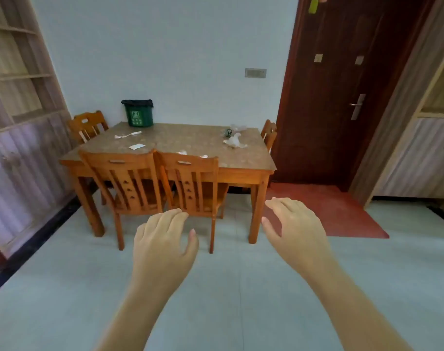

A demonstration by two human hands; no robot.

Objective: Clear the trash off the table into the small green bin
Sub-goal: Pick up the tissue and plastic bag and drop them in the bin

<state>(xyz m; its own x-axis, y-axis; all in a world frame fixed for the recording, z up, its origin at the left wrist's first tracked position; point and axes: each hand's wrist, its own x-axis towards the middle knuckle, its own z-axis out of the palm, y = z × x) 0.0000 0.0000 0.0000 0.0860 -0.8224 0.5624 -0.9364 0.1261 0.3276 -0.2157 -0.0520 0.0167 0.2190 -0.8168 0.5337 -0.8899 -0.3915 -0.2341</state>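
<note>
A small green bin (138, 114) with a black liner stands at the far left of the wooden table (173, 138). White paper scraps lie on the table: a long strip (128, 135), a folded piece (136, 146) and small bits (183, 152) near the front edge. At the right end sit a crumpled white tissue (234, 141) and clear plastic wrapping with a small dark item (232, 130). My left hand (162, 239) and my right hand (294, 226) hover in the air well in front of the table, fingers relaxed, holding nothing.
Two wooden chairs (129, 181) (193, 183) are pushed in at the table's near side; other chairs stand at the left (88, 124) and right (269, 134) ends. A dark red door (342, 97) and red mat (329, 211) lie to the right, shelving (18, 97) to the left.
</note>
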